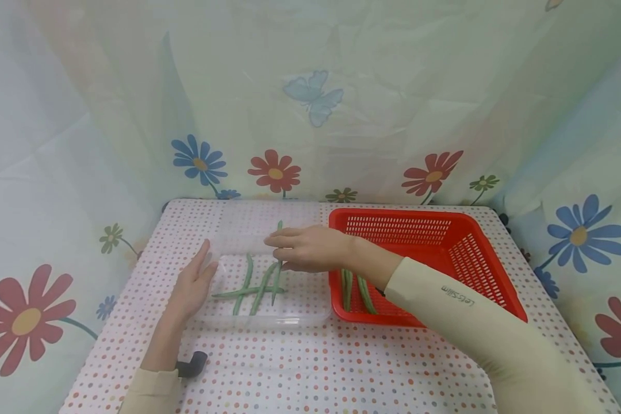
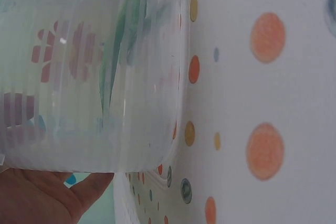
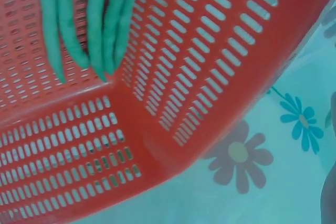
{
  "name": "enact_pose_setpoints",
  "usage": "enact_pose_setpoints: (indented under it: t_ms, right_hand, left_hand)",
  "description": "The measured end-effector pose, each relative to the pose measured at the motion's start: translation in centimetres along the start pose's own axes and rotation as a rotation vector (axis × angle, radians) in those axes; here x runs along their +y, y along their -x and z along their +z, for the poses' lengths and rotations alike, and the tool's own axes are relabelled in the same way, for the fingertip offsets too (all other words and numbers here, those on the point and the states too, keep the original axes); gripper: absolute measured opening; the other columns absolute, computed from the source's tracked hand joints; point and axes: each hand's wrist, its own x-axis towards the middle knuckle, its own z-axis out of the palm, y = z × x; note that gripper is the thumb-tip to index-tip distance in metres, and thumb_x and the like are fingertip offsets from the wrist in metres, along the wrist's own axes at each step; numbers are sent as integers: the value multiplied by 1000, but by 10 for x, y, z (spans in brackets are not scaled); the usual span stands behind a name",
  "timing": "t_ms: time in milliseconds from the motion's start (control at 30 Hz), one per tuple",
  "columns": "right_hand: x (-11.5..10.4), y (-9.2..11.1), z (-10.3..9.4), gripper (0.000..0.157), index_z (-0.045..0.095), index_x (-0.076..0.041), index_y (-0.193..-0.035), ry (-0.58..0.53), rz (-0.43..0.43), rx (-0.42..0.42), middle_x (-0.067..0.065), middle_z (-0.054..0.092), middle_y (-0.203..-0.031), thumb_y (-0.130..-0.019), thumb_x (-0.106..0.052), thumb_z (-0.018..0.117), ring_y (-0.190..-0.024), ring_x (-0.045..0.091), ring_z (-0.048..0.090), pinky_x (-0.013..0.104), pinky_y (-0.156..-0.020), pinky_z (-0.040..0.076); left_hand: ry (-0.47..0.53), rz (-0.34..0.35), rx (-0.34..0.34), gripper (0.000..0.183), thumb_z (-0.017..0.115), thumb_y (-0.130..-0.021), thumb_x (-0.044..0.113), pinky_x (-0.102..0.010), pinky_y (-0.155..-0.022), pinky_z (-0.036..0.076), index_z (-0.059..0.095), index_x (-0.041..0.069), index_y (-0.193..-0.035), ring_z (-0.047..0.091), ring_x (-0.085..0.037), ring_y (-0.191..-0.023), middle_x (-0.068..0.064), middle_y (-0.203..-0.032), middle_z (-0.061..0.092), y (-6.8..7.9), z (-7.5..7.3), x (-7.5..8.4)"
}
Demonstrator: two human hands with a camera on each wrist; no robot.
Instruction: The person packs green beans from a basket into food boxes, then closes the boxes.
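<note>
A clear plastic container (image 1: 305,319) stands left of centre on the table, several green beans (image 1: 245,282) lying crossed inside it. My right hand (image 1: 313,248) is over the container and pinches a single green bean (image 1: 276,287), which points toward me. At the container's left side, my left hand (image 1: 192,283) touches the wall with its fingers extended. In the left wrist view, the fingers (image 2: 92,190) show right at the ribbed container wall (image 2: 152,145). Beans are faintly visible through it.
To the right stands a red perforated basket (image 1: 476,276). Several more green beans (image 3: 97,24) lie along one side of it. A translucent plastic panel (image 1: 243,221) extends behind the container. Flower-printed sheeting (image 1: 383,126) surrounds the dotted tabletop (image 1: 269,368).
</note>
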Motion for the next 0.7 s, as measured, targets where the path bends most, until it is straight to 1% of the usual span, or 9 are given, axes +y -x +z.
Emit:
enact_pose_setpoints:
  t_ms: [67, 167, 333, 533, 700]
  right_hand:
    - [-2, -4, 0, 30, 69, -20, -128, -13, 6, -31, 2, 56, -156, -102, -37, 68, -145, 20, 53, 30, -106, 57]
    - [-4, -9, 2, 28, 70, -19, -125, -18, 3, -54, 2, 56, -156, -103, -36, 68, -144, 20, 53, 30, -105, 57]
    - [-7, -14, 3, 24, 71, -18, -121, 11, 11, -87, 3, 58, -154, -103, -34, 68, -143, 21, 55, 29, -103, 59]
    - [-10, -25, 2, 31, 69, -20, -129, 13, 46, -174, 1, 56, -156, -103, -36, 68, -145, 19, 52, 28, -108, 56]
    - [-13, -33, 3, 38, 66, -22, -137, 16, 59, -213, -1, 55, -156, -102, -37, 68, -146, 17, 51, 28, -111, 53]
  left_hand:
    - [0, 1, 0, 62, 36, -113, 42, -61, -131, 12, 7, 39, -167, 12, -34, -163, -3, -176, 12, 0, 0, 0]
    - [1, 2, 3, 62, 36, -112, 43, -61, -131, 12, 8, 38, -167, 12, -34, -163, -3, -176, 12, 0, 1, 0]
    - [7, 1, 3, 61, 37, -112, 41, -60, -132, 12, 8, 42, -166, 11, -33, -163, -2, -177, 12, 0, 2, 0]
    - [8, 0, 2, 61, 37, -113, 39, -60, -132, 12, 8, 42, -166, 11, -33, -163, -1, -177, 11, 0, 1, 0]
    - [6, 4, 5, 61, 37, -113, 39, -60, -132, 12, 8, 43, -166, 10, -33, -163, -1, -177, 10, -1, 0, 0]
